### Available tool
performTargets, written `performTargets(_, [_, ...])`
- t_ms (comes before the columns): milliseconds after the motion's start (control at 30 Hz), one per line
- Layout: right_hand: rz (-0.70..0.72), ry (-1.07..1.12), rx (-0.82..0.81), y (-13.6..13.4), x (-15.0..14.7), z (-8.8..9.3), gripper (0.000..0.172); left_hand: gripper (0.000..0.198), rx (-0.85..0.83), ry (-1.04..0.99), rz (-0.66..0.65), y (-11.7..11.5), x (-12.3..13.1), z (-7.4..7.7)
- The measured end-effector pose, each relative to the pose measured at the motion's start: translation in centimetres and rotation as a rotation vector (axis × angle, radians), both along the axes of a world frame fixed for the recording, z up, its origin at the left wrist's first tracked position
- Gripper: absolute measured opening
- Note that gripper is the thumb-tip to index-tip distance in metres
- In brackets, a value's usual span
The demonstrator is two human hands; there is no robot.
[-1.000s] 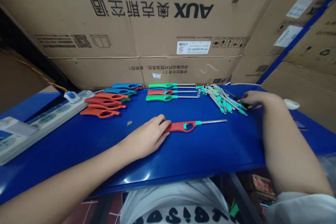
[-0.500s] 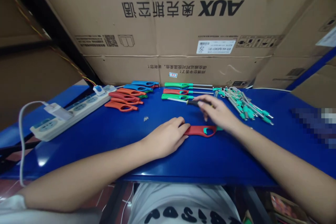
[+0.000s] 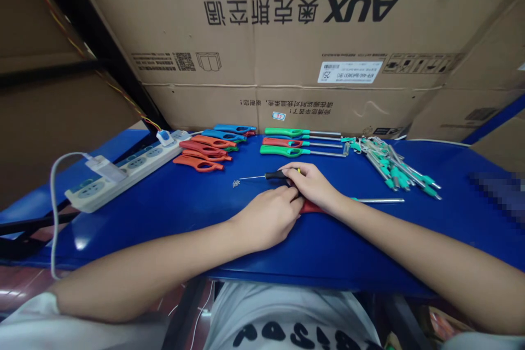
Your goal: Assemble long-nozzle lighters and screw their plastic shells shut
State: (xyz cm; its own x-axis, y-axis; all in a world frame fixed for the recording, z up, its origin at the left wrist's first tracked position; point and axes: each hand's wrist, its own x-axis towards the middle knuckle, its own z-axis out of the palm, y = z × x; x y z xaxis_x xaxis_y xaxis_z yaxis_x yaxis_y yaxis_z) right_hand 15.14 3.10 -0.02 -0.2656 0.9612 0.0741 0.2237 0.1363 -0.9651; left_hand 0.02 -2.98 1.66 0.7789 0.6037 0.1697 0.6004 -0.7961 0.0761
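Observation:
My left hand (image 3: 268,219) is closed around the handle end of a red gas lighter (image 3: 310,207) lying on the blue table. The lighter's middle is hidden under my right forearm, and its metal tube sticks out to the right. In my right hand (image 3: 310,183) is a screwdriver (image 3: 275,174) with a black handle, held roughly level. Its thin shaft points left, and the tip is at a small pile of screws (image 3: 235,183); whether a screw sits on the tip I cannot tell.
Orange, red and blue lighter handles (image 3: 204,164) lie in a stack behind the screws. Several lighters with tubes (image 3: 283,150) are lined up at the back middle. Tube parts with green ends (image 3: 394,167) are heaped at right. A power strip (image 3: 123,180) runs along the left; cardboard (image 3: 287,38) stands behind.
My right hand has moved left and slightly down, bringing the screwdriver's tip from near the lined-up lighters to the screws. My left hand stays on the red lighter. The view has shifted slightly.

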Motion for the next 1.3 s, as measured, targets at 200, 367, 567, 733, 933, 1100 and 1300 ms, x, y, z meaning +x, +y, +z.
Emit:
performTargets(200, [-0.037, 0.061, -0.047, 0.2, -0.4, -0.1, 0.024, 0.028, 0.016, 0.019, 0.009, 0.0, -0.2, -0.1])
performTargets(367, [-0.051, 0.099, -0.088, 0.0, -0.1, 0.0, 0.024, 0.028, 0.010, 0.023, 0.019, -0.1, -0.1, 0.0])
performTargets(567, [-0.094, 0.230, -0.154, -0.3, 0.3, 0.3, 0.026, 0.025, -0.085, -0.072, 0.024, 0.5, -0.5, -0.1])
performTargets(733, [-0.205, 0.444, -0.022, -0.3, 1.7, 1.7, 0.025, 0.030, -0.243, -0.319, -0.030, 1.9, -0.7, -1.2])
performTargets(933, [-0.354, 0.607, 0.127, 0.5, 4.6, 4.2, 0.031, 0.045, -0.468, -0.641, -0.076, 3.1, -0.2, -2.4])
performTargets(1100, [-0.394, 0.526, 0.189, 0.9, 5.6, 4.4, 0.038, 0.048, -0.623, -0.946, 0.078, 3.6, 0.1, -2.9])
performTargets(1300, [-0.332, 0.509, 0.173, 0.6, 5.1, 3.9, 0.042, 0.035, -0.695, -1.126, 0.177, 3.6, 0.1, -2.7])
